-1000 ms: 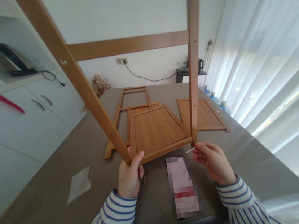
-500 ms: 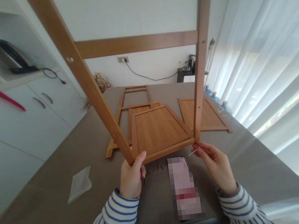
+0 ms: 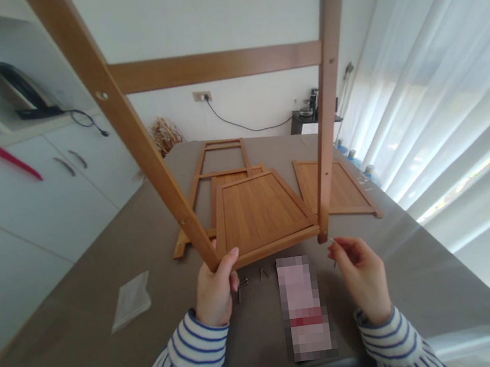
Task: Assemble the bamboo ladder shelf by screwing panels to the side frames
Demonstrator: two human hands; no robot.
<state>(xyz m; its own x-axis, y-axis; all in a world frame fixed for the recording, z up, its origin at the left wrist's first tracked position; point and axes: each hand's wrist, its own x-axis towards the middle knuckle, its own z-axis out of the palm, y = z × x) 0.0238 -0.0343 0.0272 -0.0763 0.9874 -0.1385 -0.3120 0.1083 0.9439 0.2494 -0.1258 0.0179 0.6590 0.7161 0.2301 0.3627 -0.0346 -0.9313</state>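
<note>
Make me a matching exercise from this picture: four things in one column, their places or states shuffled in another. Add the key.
Column one
1. Kettle
2. Left hand
3. Plastic bag
4. Right hand

Column two
A. Pinching a thin metal piece
B. Lying on the table
C. Standing on a shelf
D. Gripping the wooden frame near its lower end

Right pairs: 1-C, 2-D, 3-B, 4-A

We lose the top of the wooden frame [image 3: 217,66] past the upper edge; pixels mask the phone [image 3: 303,295]; our right hand [image 3: 363,273] partly hides a thin tool [image 3: 332,240].
</note>
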